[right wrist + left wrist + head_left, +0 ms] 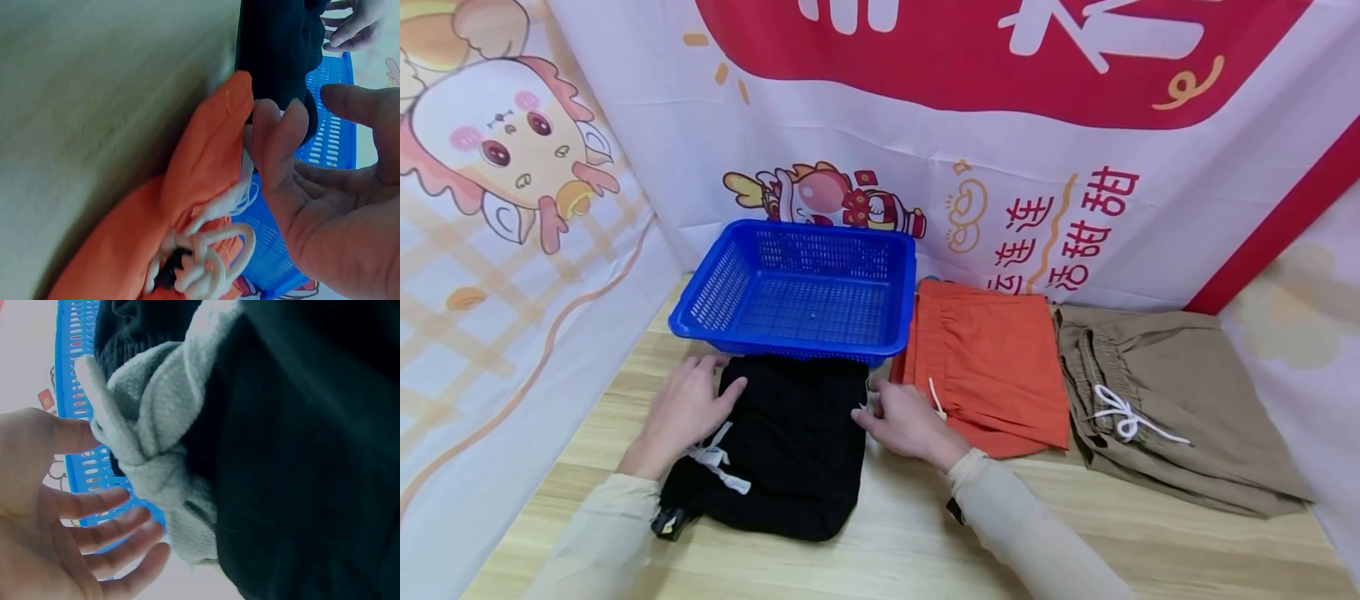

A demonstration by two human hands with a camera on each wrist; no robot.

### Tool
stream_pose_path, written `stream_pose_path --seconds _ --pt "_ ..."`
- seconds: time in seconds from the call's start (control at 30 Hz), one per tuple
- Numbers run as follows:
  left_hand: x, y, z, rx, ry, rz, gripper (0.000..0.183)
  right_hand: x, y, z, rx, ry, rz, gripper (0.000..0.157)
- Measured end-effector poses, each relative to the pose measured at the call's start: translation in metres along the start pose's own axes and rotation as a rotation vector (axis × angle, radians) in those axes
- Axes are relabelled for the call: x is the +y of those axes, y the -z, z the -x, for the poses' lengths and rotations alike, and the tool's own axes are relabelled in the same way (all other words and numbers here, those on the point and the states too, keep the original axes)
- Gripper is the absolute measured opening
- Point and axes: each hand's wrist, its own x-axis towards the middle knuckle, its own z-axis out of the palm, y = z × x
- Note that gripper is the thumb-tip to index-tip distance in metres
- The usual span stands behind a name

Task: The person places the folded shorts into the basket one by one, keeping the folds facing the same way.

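Showing the black garment (797, 450) lying just in front of the blue basket (790, 342); flanking it with left hand (688, 404) and right hand (910, 421), with fingers parted, gripping nothing; ideally squaring both sides evenly, avoiding the orange garment (992, 358).

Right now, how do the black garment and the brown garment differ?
The black garment lies between the left hand and the right hand; the brown garment lies apart from both. The black garment looks smaller than the brown garment. Both lie on the table and have pale drawstrings.
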Motion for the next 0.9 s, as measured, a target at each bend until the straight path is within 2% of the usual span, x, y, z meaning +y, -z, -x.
stream_pose_path --seconds 0.1,0.2,0.27,0.47,0.6,0.77,0.9 --pt "-0.005 -0.001 -0.001 -0.102 0.043 0.042 0.066 -0.001 -0.005 -0.002 -0.018 -0.054 -0.031 0.034" --pt "-0.010 -0.002 -0.002 -0.205 0.088 0.098 0.079 -0.002 -0.009 -0.005 -0.029 -0.091 -0.058 0.034" --pt "-0.012 -0.003 -0.003 -0.249 0.109 0.148 0.084 -0.003 -0.010 -0.006 -0.035 -0.111 -0.078 0.035" --pt "-0.019 -0.007 -0.005 -0.371 0.184 0.385 0.090 -0.005 -0.011 -0.010 -0.068 -0.189 -0.173 0.039" --pt "-0.022 -0.008 -0.005 -0.420 0.225 0.482 0.090 -0.005 -0.013 -0.013 -0.097 -0.241 -0.256 0.038" --pt "-0.022 -0.011 -0.007 -0.445 0.262 0.565 0.077 -0.004 -0.017 -0.018 -0.100 -0.286 -0.392 0.039" --pt "-0.023 -0.012 -0.010 -0.470 0.316 0.612 0.071 -0.004 -0.019 -0.021 -0.101 -0.321 -0.458 0.040"
